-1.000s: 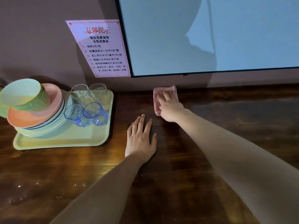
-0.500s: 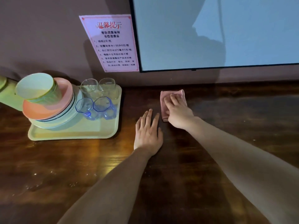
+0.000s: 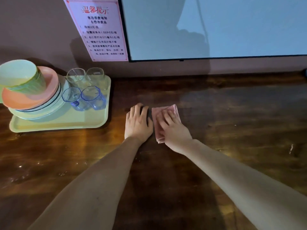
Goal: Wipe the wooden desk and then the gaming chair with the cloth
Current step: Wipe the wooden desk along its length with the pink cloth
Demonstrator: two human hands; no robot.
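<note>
Head view: pink cloth under a flat palm

The wall notice (image 3: 99, 29) is headed 温馨提示 in red; its smaller lines blur. The right hand (image 3: 174, 130), fingers straight, presses the pink cloth (image 3: 172, 109) onto the wooden desk (image 3: 232, 113), hiding much of it. The left hand (image 3: 137, 123) lies flat just beside. The frame edge crops the bowl stack (image 3: 33, 97).

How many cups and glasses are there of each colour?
Clear glasses: 2
Blue glasses: 2
Green cup: 1
Total: 5
</note>
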